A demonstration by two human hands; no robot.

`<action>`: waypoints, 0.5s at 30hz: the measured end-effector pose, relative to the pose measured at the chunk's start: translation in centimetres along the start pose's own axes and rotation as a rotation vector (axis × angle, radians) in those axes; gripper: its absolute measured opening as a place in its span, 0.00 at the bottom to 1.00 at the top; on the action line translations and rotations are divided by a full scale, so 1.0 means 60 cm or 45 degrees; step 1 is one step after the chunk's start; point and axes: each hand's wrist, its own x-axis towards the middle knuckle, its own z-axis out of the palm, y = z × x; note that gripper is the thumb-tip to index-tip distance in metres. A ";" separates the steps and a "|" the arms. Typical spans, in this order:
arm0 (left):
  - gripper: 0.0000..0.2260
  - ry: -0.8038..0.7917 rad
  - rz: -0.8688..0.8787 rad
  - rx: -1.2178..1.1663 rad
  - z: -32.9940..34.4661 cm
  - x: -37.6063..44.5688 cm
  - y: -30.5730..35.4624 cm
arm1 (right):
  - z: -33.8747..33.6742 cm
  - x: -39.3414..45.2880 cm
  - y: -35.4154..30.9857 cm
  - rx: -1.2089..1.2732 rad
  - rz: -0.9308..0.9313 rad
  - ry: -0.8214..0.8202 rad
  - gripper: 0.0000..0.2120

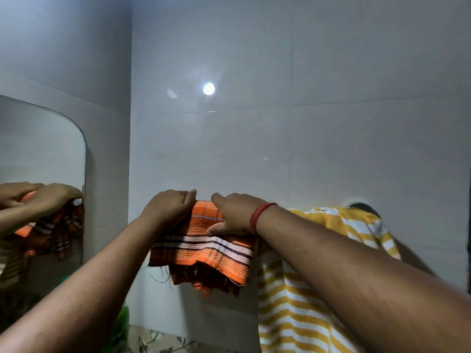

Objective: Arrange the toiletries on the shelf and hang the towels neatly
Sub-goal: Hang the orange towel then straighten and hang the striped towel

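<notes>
The orange striped towel (204, 240) hung directly under both hands, its long axis running left to right between them along a rail that was hidden. The left hand (168, 207) curled over its top fold; the right hand (234, 215) pinched the fold, thumb beneath. The yellow striped towel (305, 301) hung just right of the right hand, under its forearm.

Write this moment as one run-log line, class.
step: hanging towels | left hand: on orange striped towel | right hand: pinches the same towel | yellow striped towel: hangs to its right
</notes>
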 end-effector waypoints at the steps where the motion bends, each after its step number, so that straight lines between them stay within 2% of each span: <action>1: 0.22 0.064 -0.011 0.026 -0.001 -0.007 0.005 | -0.004 -0.011 -0.003 -0.045 0.012 0.007 0.33; 3: 0.14 0.294 -0.002 -0.017 -0.001 -0.032 0.021 | -0.007 -0.051 -0.004 -0.126 0.018 0.154 0.32; 4: 0.11 0.427 0.028 -0.071 0.003 -0.051 0.032 | -0.007 -0.079 -0.002 -0.122 0.012 0.302 0.31; 6: 0.12 0.581 0.157 -0.199 0.016 -0.101 0.070 | 0.002 -0.146 0.007 0.016 0.043 0.635 0.25; 8: 0.15 0.585 0.362 -0.319 0.035 -0.151 0.119 | 0.019 -0.211 0.019 0.169 0.187 0.933 0.17; 10: 0.17 0.501 0.481 -0.429 0.056 -0.190 0.174 | 0.046 -0.259 0.030 0.199 0.397 1.186 0.13; 13: 0.18 0.416 0.462 -0.611 0.080 -0.228 0.253 | 0.089 -0.303 0.036 0.302 0.701 1.428 0.13; 15: 0.17 0.374 0.354 -0.783 0.091 -0.242 0.289 | 0.109 -0.322 0.034 0.400 0.887 1.488 0.18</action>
